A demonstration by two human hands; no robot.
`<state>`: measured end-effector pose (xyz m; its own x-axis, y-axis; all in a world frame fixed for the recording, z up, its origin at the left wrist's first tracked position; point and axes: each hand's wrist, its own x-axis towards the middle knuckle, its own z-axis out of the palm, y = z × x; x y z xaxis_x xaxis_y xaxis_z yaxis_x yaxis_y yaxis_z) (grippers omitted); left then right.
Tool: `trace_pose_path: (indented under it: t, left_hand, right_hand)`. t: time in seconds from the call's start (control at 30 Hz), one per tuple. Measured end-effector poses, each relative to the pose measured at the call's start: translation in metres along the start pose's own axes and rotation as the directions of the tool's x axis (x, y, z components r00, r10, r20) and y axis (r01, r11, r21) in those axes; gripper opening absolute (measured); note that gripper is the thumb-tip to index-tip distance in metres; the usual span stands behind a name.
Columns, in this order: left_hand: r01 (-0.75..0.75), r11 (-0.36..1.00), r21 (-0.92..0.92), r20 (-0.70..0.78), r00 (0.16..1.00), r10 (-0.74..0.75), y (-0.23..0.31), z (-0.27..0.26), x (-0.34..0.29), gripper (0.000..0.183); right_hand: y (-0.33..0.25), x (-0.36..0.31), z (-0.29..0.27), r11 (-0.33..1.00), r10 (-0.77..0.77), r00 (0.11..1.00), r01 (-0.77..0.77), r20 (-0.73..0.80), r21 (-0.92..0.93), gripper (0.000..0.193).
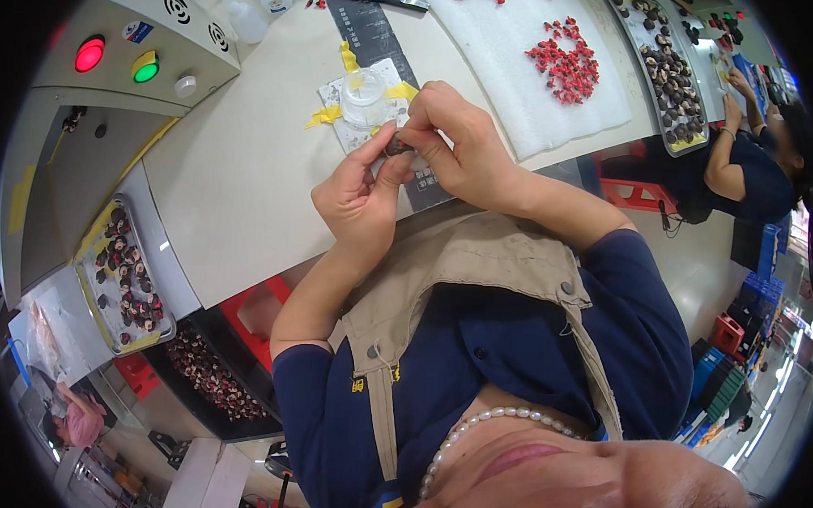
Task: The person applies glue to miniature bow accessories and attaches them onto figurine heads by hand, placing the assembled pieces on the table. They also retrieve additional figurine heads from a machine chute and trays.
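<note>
A small dark rounded part (397,146) with a trace of red sits between my fingertips, over the near side of the table. My left hand (361,188) pinches it from the left with thumb and forefinger. From the right, my right hand (464,144) closes thumb and fingers on the same part, hiding much of it. Just beyond my fingers, a clear round dish (362,96) stands on a white pad (336,82) fixed with yellow tape. The pad overlaps a dark printed strip (372,40) running away from me.
Small red pieces (565,62) lie on white foam (545,115). Trays of dark-and-pale parts stand at right (702,136) and left (170,318). A machine (164,92) with lit buttons borders the left. A black bin (251,428) sits low left. A co-worker (753,170) is at right.
</note>
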<state>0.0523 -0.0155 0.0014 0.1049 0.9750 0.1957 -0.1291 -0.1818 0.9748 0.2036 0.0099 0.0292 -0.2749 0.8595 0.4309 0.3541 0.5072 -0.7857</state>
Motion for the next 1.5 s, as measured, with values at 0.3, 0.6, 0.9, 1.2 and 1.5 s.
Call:
trace_pose_path:
  t: [0.3,0.6,0.9,1.2,1.5]
  left_hand:
    - [0.214,0.908,-0.36,-0.051,0.967,-0.248,0.009,0.002,0.011,0.032]
    - [0.103,0.831,0.547,-0.667,0.654,0.358,0.011,-0.217,-0.01,0.025]
    - [0.423,0.401,0.812,-0.581,0.525,0.622,0.059,-0.368,0.043,0.032]
    - [0.385,0.392,0.835,-0.55,0.564,0.616,-0.008,-0.459,0.234,0.048]
    - [0.427,0.1,0.899,-0.384,0.655,0.651,-0.052,-0.539,0.322,0.039]
  right_hand:
    - [0.011,0.011,-0.019,0.848,0.307,0.946,-0.224,-0.102,0.479,0.008]
    - [0.038,-0.023,-0.034,0.888,0.36,0.919,-0.285,-0.161,0.36,0.003]
    - [0.049,-0.034,-0.03,0.936,0.315,0.939,-0.284,-0.137,0.207,0.004]
    - [0.04,-0.065,-0.03,0.842,0.192,0.924,-0.328,-0.33,-0.428,0.007]
    - [0.045,-0.07,-0.007,0.732,0.226,0.924,-0.37,-0.307,-0.573,0.004]
